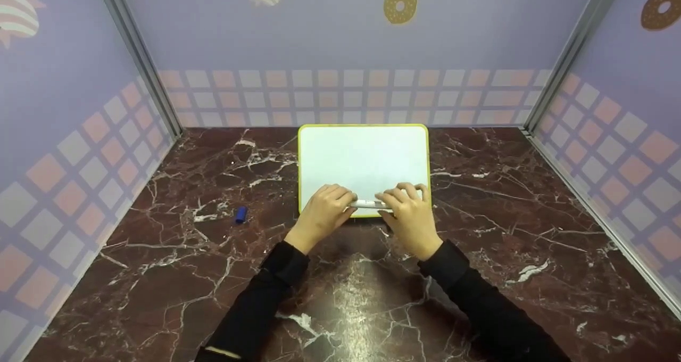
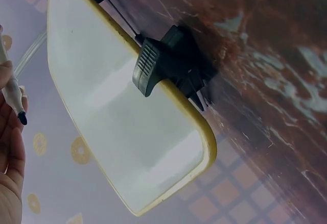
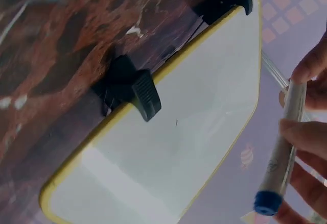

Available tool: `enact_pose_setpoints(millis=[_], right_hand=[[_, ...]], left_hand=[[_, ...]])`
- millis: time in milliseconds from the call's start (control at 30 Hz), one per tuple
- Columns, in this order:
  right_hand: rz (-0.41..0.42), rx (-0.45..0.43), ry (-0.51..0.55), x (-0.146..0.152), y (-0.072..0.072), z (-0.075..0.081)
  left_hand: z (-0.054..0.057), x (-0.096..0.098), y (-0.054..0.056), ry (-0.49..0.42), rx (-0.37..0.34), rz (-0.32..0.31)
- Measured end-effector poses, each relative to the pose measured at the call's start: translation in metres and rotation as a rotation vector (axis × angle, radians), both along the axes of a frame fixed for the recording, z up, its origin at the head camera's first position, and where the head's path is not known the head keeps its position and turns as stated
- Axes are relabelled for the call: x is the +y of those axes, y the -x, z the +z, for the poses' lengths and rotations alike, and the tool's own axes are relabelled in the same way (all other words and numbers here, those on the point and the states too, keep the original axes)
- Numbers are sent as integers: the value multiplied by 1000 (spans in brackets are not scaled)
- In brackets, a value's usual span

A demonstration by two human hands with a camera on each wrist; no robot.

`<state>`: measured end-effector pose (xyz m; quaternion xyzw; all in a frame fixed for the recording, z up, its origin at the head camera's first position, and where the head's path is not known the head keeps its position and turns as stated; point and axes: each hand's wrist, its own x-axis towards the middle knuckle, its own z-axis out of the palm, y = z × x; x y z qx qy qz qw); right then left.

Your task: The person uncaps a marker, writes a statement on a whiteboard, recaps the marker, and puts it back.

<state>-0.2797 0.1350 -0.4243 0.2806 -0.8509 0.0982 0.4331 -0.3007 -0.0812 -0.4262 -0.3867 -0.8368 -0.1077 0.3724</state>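
A white marker (image 1: 367, 204) lies level between both hands, over the lower part of a yellow-framed whiteboard (image 1: 362, 157). My left hand (image 1: 324, 208) pinches its left part, and my right hand (image 1: 410, 213) grips the right part. In the left wrist view the marker's dark writing tip (image 2: 22, 118) is bare. Its blue end plug (image 3: 268, 202) shows in the right wrist view. A blue cap (image 1: 241, 214) lies on the table, left of the board. Palms are hidden in the head view.
Black clip stands (image 2: 163, 66) hold the board's lower edge on the dark red marble-patterned table (image 1: 213, 287). A small dark mark (image 3: 177, 123) shows on the board. Patterned panels (image 1: 340, 48) enclose the table at the back and sides.
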Motion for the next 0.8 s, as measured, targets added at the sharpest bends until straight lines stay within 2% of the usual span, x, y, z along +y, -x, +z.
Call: enact_pose_setpoints(millis=[100, 167, 367, 467, 533, 600, 667, 800], right_hand=[[74, -154, 151, 7, 4, 2], [159, -278, 287, 11, 9, 2], [387, -778, 747, 17, 19, -5], [590, -1023, 997, 13, 19, -11], [733, -1139, 1146, 9, 19, -15], [838, -1206, 1254, 5, 18, -19], [901, -1222, 1325, 0, 17, -23], [939, -1199, 1389, -8, 15, -28]], left_hand=[[1, -3, 1, -33, -27, 5], [2, -5, 0, -61, -53, 6], [3, -5, 0, -141, -99, -1], [3, -5, 0, -177, -95, -9], [4, -5, 0, -197, -93, -15], [5, -4, -1, -209, -96, -26], [6, -4, -1, -211, -99, -37], [4, -2, -1, -194, -104, -43]])
